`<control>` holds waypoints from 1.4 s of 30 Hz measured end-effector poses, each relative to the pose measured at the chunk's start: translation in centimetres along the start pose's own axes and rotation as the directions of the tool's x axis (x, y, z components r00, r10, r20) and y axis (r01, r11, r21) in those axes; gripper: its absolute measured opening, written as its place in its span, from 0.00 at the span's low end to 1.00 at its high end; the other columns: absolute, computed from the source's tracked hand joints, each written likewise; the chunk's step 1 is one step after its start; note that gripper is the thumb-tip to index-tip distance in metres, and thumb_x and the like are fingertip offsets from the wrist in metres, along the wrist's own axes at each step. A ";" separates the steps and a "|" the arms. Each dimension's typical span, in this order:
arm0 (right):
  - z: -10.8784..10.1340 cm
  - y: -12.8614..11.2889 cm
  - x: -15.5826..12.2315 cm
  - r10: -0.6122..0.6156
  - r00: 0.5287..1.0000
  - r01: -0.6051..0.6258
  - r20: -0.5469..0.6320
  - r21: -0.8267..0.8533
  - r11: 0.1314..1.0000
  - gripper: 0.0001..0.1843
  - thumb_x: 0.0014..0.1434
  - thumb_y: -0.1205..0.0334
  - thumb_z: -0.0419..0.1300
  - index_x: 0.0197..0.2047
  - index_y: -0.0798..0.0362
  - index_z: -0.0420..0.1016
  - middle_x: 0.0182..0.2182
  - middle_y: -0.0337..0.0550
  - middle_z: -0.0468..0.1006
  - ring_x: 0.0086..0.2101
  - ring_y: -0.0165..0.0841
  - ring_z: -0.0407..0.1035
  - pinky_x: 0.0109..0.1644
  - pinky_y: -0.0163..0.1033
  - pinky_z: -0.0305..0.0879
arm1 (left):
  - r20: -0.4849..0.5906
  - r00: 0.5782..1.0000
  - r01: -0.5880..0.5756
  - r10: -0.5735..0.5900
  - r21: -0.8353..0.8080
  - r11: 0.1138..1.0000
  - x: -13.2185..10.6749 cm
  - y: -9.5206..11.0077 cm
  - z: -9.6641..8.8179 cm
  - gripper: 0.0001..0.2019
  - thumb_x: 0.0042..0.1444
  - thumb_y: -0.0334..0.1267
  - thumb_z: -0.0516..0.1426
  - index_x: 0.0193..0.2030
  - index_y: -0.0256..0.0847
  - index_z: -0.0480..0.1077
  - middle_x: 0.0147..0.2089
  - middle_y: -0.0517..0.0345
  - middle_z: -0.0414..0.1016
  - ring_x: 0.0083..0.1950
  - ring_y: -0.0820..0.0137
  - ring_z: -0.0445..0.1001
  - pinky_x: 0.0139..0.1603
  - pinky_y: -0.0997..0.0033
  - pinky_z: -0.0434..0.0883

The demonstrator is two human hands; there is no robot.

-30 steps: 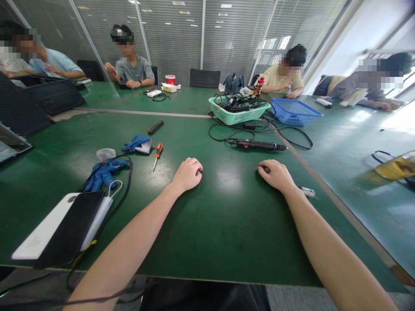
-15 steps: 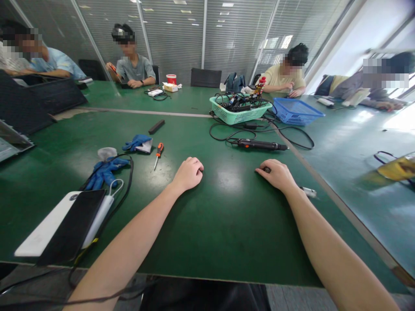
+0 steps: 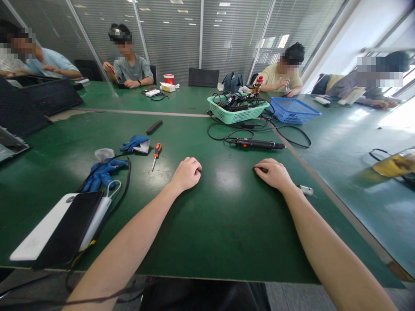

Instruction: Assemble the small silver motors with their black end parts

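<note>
My left hand (image 3: pixel 187 174) rests on the green table (image 3: pixel 217 233), its fingers curled into a loose fist. Nothing shows in it, and the palm side is hidden. To its left lies a screwdriver (image 3: pixel 157 152) with an orange and black handle. My right hand (image 3: pixel 273 173) also rests on the table, fingers curled and thumb towards the left. A small dark patch shows between thumb and fingers; I cannot make out what it is. Beyond this hand lies a black electric screwdriver (image 3: pixel 259 144) with its cable. Beside the right wrist is a small silver-white cylinder (image 3: pixel 305 190).
Blue gloves (image 3: pixel 103 175), a white phone-like slab (image 3: pixel 40 229) and a black slab (image 3: pixel 69 229) lie at left. A green basket (image 3: pixel 231 117) of cables and a blue basket (image 3: pixel 293 113) stand farther back. Several people sit around the table. A yellow-filled bottle (image 3: pixel 397 164) lies at right.
The view has shifted slightly, so most things appear a little farther left. Both hands stay in place on the table; the fingers of the right hand may have shifted a little.
</note>
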State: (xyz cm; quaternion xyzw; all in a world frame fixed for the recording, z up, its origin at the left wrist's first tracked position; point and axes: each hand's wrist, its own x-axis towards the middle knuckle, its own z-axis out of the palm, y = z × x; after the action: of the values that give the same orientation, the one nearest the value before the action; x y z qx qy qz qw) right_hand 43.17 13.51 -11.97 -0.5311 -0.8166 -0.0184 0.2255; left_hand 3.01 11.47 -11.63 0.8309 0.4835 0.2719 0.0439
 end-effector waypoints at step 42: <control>-2.4 2.1 -6.6 0.091 0.996 -0.091 -0.010 -0.033 0.995 0.28 0.63 0.41 0.57 0.61 0.46 0.73 0.51 0.51 0.79 0.52 0.51 0.72 0.57 0.57 0.68 | 0.005 1.000 0.002 -0.002 0.019 1.000 -0.5 -0.1 -0.7 0.10 0.55 0.26 0.54 0.37 0.42 0.76 0.44 0.52 0.76 0.50 0.61 0.71 0.53 0.57 0.72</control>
State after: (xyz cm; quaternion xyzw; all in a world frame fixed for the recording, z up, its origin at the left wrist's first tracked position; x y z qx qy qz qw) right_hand 48.05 8.14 -12.84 -0.5712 -0.7902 -0.0242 0.2207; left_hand 2.41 11.04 -11.31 0.8315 0.4868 0.2651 0.0374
